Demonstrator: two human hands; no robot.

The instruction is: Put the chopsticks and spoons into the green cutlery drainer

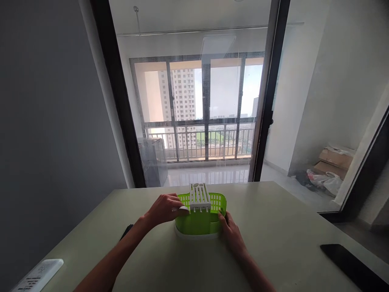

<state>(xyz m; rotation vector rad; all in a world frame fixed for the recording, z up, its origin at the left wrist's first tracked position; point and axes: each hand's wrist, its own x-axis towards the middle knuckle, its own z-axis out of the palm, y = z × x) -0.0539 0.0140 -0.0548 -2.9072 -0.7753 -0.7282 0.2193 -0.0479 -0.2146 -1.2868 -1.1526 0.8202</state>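
A green plastic basket [194, 223] with a slotted back wall and a white base stands upright on the table. Across its middle sits a white slotted rack [199, 195] with small prongs at its front edge. My left hand [164, 209] is closed at the basket's left rim, with a small white rounded piece [181, 209] between thumb and fingers; the rest of that piece is hidden. On the right side, my right hand [231, 232] grips the basket's wall, thumb at the front and fingers partly hidden.
The pale table [267, 227] has a white power strip [41, 275] at its left edge and a long black object [355, 263] at the right. Something dark [127, 231] lies partly behind my left forearm. Glass doors stand beyond the table; bags and cardboard [330, 170] lie on the floor.
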